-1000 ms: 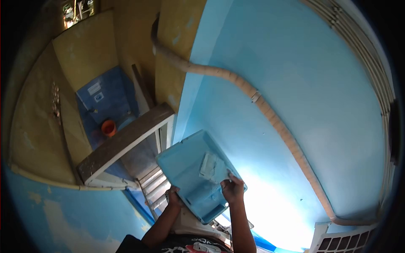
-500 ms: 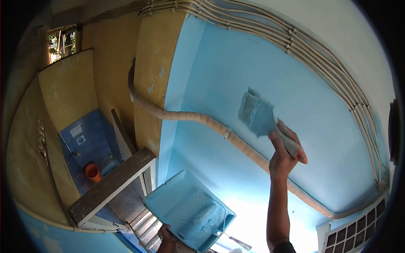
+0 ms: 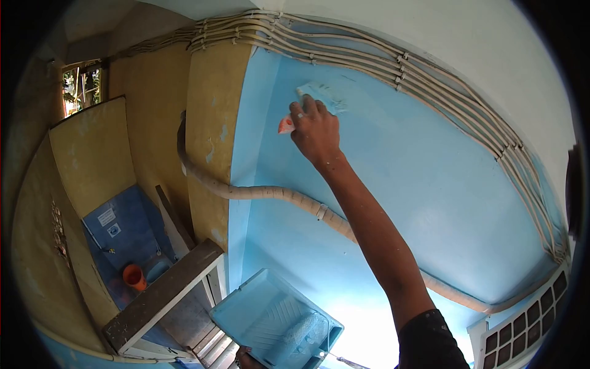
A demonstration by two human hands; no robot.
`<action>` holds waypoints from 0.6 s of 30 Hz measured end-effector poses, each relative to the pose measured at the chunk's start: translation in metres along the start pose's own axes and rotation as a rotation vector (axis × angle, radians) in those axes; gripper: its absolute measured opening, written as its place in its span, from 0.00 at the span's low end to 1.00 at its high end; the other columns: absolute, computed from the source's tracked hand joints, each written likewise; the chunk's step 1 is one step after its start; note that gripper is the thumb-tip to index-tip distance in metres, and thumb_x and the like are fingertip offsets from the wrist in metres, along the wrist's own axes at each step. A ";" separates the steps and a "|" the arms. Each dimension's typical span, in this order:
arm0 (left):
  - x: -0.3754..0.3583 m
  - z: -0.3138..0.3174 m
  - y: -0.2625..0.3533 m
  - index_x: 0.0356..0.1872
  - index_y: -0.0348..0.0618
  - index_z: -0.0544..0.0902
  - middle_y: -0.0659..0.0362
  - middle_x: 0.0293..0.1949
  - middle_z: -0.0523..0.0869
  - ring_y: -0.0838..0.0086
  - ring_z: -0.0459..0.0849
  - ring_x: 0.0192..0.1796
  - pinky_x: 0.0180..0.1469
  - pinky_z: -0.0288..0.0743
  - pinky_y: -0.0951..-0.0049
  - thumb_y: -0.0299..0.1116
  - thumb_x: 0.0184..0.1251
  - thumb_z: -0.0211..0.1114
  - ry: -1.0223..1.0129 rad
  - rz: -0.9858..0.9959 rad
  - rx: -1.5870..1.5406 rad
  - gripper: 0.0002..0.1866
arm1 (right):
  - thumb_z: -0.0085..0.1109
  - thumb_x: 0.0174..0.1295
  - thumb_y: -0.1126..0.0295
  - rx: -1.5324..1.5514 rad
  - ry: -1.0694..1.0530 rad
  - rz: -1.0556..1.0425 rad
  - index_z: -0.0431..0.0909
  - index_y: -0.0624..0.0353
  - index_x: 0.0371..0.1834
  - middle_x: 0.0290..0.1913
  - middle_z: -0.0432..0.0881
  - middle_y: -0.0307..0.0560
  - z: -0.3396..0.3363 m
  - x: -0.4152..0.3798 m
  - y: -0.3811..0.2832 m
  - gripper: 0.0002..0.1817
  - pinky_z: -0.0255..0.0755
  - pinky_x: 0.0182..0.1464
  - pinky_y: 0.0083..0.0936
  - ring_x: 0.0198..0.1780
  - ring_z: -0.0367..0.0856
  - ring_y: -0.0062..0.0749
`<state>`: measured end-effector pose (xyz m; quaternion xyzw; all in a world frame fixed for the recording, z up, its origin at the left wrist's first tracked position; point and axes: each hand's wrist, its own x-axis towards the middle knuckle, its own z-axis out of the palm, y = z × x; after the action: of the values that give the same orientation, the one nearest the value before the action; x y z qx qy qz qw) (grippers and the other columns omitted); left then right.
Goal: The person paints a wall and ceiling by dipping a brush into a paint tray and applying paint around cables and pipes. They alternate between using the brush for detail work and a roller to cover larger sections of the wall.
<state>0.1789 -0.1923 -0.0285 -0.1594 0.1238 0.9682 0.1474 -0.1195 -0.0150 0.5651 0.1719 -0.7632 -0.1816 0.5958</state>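
My right hand is raised to the light blue wall, its fingers closed around a wide paintbrush whose orange-marked handle end sticks out to the left. The bristles are at the wall, partly hidden by my fingers. Low in the view, my left hand grips the near left edge of a blue paint tray; only part of that hand shows. In the tray lies a paint roller coated in blue, its wire frame reaching past the right side.
A thick beige pipe crosses the wall. Bundled cables run along its top. At left stand a yellow pillar, a brown-topped ledge and an orange bucket. A white grille is at lower right.
My right hand has carried the paintbrush up and left, turning it so the bristles meet the wall near the top cables. The tray sits slightly lower in view, still in my left hand.
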 end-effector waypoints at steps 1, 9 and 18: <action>-0.001 -0.005 0.000 0.70 0.34 0.66 0.47 0.64 0.76 0.47 0.75 0.64 0.67 0.71 0.47 0.35 0.36 0.59 0.019 0.003 0.003 0.47 | 0.69 0.50 0.72 0.113 -0.132 -0.015 0.84 0.59 0.37 0.50 0.83 0.62 -0.001 0.003 -0.003 0.11 0.83 0.47 0.41 0.46 0.84 0.53; -0.005 0.013 0.003 0.70 0.37 0.66 0.48 0.63 0.76 0.48 0.74 0.65 0.66 0.70 0.45 0.38 0.41 0.59 -0.030 -0.043 0.041 0.46 | 0.69 0.52 0.64 -0.159 -0.149 -0.439 0.83 0.56 0.34 0.58 0.82 0.56 -0.067 -0.044 0.090 0.10 0.76 0.66 0.46 0.62 0.80 0.55; 0.010 0.005 -0.009 0.71 0.37 0.66 0.47 0.65 0.75 0.47 0.73 0.66 0.67 0.70 0.44 0.39 0.43 0.59 0.006 -0.070 0.021 0.45 | 0.71 0.46 0.80 -0.552 -0.069 0.220 0.85 0.52 0.36 0.54 0.88 0.49 -0.212 -0.128 0.147 0.14 0.86 0.42 0.33 0.53 0.89 0.43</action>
<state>0.1715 -0.1803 -0.0294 -0.1651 0.1287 0.9606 0.1826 0.1092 0.1592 0.5750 -0.0866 -0.7188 -0.3226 0.6097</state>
